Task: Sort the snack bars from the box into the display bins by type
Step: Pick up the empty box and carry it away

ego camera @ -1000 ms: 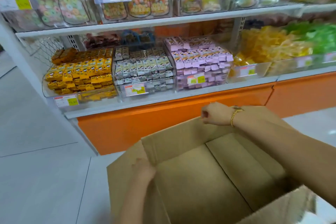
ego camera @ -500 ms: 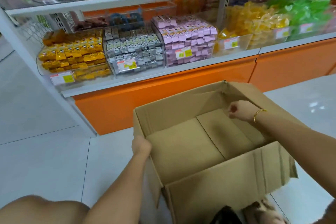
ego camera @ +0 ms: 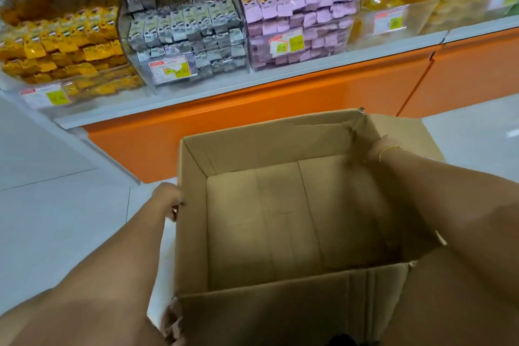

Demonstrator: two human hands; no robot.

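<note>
readable text: none | price tags (ego camera: 170, 71) on display bins (ego camera: 139, 62) — print too blurred

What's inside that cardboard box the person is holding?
The cardboard box shows only its bare floor, with nothing lying on it. The near wall hides the strip of floor closest to the person, and the right forearm covers the right side.

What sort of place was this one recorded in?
Most likely a snack shop aisle: clear display bins packed with wrapped bars, printed price tags on their fronts, a long shelf on an orange base, and an empty cardboard box.
</note>
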